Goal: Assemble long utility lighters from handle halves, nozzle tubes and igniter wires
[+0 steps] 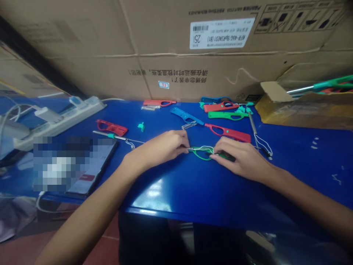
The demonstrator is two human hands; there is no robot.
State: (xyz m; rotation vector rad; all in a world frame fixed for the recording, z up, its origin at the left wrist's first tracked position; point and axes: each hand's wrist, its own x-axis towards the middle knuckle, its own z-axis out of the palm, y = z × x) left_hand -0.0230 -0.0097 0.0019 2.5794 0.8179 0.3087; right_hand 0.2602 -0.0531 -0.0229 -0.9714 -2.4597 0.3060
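Observation:
Between my hands, low over the blue table, is a green lighter shell (200,158) with an open loop in its handle. My left hand (165,149) is closed, its thumb and fingertips pinching the shell's narrow front end, where a bit of metal tube shows. White wires (205,147) run across the loop towards my right hand (241,156). That hand is closed too, pinching at the handle around a small black part (228,156). Its fingers cover most of the handle. Just beyond lies a red lighter shell (237,135).
Blue (187,116), green (227,115) and red shells (113,127) lie behind my hands. Metal tubes with wires (252,123) rest on either side. A phone (96,173) and a power strip (60,123) are left. An open carton (303,110) stands right; a cardboard wall (110,73) closes the back.

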